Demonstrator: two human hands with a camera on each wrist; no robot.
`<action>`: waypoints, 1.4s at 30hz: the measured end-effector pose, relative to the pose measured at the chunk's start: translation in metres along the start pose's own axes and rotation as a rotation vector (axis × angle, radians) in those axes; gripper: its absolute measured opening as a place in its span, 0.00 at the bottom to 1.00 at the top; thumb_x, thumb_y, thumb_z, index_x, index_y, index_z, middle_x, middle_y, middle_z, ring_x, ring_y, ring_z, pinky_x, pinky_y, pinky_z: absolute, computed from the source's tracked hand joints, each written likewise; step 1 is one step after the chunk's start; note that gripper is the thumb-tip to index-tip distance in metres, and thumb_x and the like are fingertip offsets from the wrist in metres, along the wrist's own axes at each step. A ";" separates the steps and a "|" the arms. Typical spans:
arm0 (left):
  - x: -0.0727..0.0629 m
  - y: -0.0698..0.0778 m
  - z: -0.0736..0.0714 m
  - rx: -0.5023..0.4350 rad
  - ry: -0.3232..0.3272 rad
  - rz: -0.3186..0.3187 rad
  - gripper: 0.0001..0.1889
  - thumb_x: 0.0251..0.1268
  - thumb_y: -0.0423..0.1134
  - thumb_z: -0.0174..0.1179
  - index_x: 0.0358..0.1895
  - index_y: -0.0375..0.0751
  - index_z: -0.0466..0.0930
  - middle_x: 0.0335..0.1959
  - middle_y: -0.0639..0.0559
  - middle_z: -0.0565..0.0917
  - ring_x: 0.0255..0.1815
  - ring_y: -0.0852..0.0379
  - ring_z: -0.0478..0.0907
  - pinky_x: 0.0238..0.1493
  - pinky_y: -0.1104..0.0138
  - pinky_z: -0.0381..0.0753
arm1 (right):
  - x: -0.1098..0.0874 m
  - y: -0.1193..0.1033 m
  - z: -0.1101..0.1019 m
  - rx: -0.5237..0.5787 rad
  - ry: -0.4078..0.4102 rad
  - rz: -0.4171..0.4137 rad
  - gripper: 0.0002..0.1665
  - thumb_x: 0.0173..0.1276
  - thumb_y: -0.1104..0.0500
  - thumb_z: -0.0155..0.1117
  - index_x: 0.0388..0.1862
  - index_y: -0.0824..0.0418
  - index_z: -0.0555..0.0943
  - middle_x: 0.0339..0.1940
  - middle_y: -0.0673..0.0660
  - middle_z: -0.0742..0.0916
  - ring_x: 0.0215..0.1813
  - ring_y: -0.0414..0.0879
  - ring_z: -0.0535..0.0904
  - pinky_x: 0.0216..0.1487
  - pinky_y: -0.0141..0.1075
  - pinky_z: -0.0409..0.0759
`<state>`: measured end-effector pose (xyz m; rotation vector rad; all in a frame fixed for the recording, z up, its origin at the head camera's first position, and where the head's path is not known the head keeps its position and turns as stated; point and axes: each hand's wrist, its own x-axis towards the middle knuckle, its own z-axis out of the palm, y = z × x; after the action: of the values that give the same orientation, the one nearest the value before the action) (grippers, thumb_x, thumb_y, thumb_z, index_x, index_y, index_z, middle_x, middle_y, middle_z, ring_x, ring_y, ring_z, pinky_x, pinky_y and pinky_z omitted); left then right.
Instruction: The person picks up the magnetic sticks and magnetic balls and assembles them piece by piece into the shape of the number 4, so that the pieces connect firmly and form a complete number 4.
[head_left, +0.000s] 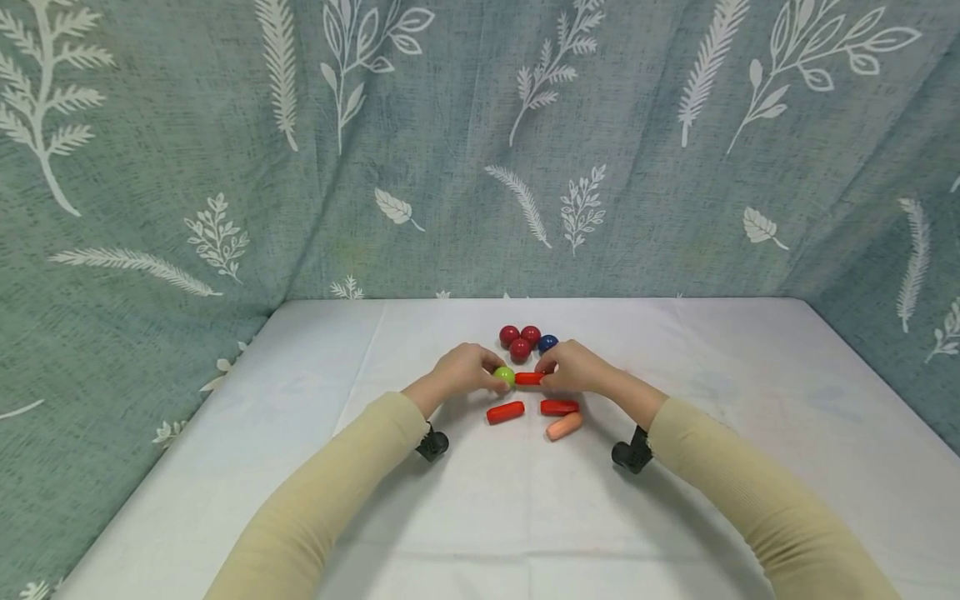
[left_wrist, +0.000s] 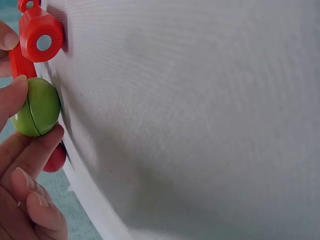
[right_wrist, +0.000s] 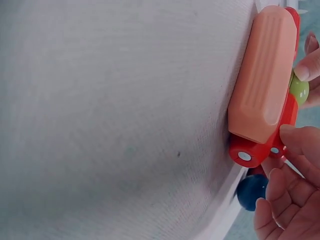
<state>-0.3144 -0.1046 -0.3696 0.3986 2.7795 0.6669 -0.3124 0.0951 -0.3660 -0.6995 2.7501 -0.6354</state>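
Note:
On the white table (head_left: 480, 517), my left hand (head_left: 471, 372) pinches a green ball (head_left: 505, 376) between thumb and fingers; the ball (left_wrist: 36, 107) fills the left wrist view's left side. My right hand (head_left: 570, 367) pinches a red rod (head_left: 528, 378) whose end meets the green ball. In the right wrist view the right hand (right_wrist: 292, 200) sits beside red rods (right_wrist: 260, 150) and a green ball (right_wrist: 299, 90). Just behind the hands lie two dark red balls (head_left: 520, 337), a third (head_left: 521, 349), and a blue ball (head_left: 548, 342).
In front of the hands lie a red rod (head_left: 506, 412), another red rod (head_left: 559, 407) and a pale orange rod (head_left: 564, 426), which looms large in the right wrist view (right_wrist: 265, 75). A leaf-patterned teal curtain (head_left: 225, 167) walls the table at back and sides.

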 end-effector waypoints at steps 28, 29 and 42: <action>0.003 -0.013 0.002 -0.130 -0.035 -0.014 0.21 0.53 0.47 0.66 0.52 0.50 0.79 0.50 0.53 0.80 0.55 0.53 0.72 0.54 0.58 0.72 | 0.002 0.007 -0.009 0.090 0.034 0.065 0.14 0.59 0.61 0.64 0.44 0.61 0.82 0.37 0.56 0.83 0.38 0.47 0.74 0.37 0.34 0.76; 0.003 -0.013 0.002 -0.130 -0.034 -0.013 0.21 0.53 0.47 0.66 0.52 0.50 0.79 0.50 0.52 0.81 0.55 0.53 0.72 0.54 0.58 0.72 | 0.004 0.010 -0.011 0.101 0.053 0.075 0.14 0.59 0.61 0.64 0.45 0.62 0.82 0.38 0.56 0.83 0.39 0.47 0.74 0.37 0.34 0.76; 0.002 -0.013 0.000 -0.168 -0.049 -0.019 0.22 0.51 0.47 0.67 0.52 0.51 0.80 0.50 0.52 0.81 0.50 0.55 0.74 0.42 0.64 0.77 | 0.027 0.030 -0.017 0.202 0.145 0.191 0.25 0.62 0.57 0.61 0.58 0.63 0.73 0.52 0.66 0.78 0.52 0.57 0.73 0.51 0.46 0.73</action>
<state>-0.3184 -0.1150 -0.3763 0.3490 2.6528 0.8669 -0.3533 0.1110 -0.3684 -0.3545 2.7829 -0.9349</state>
